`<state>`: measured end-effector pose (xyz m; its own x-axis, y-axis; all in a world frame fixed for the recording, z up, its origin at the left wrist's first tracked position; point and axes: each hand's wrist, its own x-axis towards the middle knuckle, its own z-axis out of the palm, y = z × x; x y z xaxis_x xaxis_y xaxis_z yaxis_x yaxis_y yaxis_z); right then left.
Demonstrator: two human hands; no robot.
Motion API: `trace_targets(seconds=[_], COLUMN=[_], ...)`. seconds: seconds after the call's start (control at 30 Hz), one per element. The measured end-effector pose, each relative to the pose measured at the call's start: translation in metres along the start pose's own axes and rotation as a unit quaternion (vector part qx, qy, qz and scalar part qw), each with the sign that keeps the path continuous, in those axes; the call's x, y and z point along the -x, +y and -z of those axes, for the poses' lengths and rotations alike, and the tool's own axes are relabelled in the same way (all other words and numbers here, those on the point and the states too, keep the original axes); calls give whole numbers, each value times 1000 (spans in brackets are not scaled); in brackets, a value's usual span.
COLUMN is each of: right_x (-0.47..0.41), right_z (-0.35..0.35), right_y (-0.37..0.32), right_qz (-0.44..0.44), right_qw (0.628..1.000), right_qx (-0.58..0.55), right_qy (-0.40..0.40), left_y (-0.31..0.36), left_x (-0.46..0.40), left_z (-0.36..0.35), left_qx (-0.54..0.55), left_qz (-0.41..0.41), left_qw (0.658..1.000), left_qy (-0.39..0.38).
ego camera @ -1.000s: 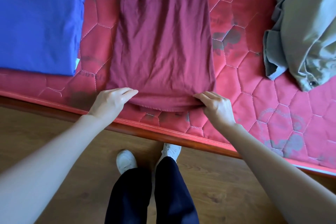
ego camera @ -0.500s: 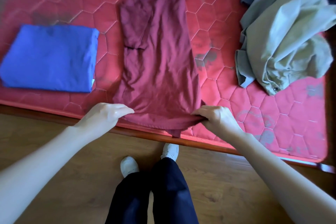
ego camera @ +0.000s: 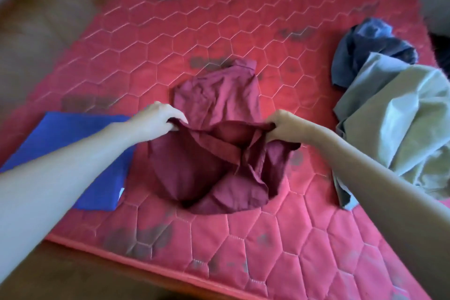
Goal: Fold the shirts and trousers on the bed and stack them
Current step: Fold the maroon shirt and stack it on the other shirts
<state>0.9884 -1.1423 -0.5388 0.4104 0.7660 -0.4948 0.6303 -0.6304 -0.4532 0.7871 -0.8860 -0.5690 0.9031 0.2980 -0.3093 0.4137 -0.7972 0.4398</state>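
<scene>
Grip: left hand (ego camera: pixel 158 118) and right hand (ego camera: pixel 286 126) each pinch the maroon shirt (ego camera: pixel 219 153) hem, raised mid-bed (ego camera: pixel 243 19). Folded blue garment (ego camera: pixel 80 153) just left, under the left forearm; crumpled grey-green garment (ego camera: pixel 401 117) and dark blue garment (ego camera: pixel 365 51) right.

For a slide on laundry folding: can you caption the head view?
Left hand and right hand pinch the maroon shirt's hem, lifting it over the red mattress.
</scene>
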Motion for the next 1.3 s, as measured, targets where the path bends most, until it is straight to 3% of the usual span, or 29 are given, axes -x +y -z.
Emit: trace_targets(seconds=[0.07, 0.17, 0.27, 0.37, 0.53, 0.7, 0.77, 0.93, 1.07, 1.23, 1.3], right_x=[-53, -112, -130, -116, -66, -28, -24, -31, -42, -86, -116], right_z=[8, -5, -41, -85, -149, -184, -189, -181, -157, -123, -116], right_y=[24, 62, 79, 75, 64, 63, 61, 49, 22, -32, -56], right_qz=[-37, -87, -96, -15, 80, 157, 177, 220, 296, 341, 335], right_qw=[998, 995, 989, 988, 982, 979, 972, 940, 915, 895, 902], right_qx=[-19, 11, 25, 16, -6, 54, 94, 126, 154, 194, 217], right_qy=[44, 57, 110, 151, 173, 117, 122, 227, 228, 213, 164], left_y=[-6, -18, -15, -3, 19, 24, 20, 14, 4, -13, -15], left_x=[-45, -87, -92, -64, 0, 42, 48, 55, 72, 86, 85], left_z=[-3, -30, -74, -123, -178, -214, -222, -231, -220, -207, -202], left_qx=[-42, -116, -153, -148, -111, -111, -95, -37, -8, 107, 201], left_qz=[33, 88, 70, 24, -35, -29, -17, -18, -17, 113, 154], left_qw=[997, 988, 985, 989, 992, 992, 992, 979, 959, 940, 919], left_qy=[47, 45, 40, 6, 57, 53, 77, 198, 282, 303, 302])
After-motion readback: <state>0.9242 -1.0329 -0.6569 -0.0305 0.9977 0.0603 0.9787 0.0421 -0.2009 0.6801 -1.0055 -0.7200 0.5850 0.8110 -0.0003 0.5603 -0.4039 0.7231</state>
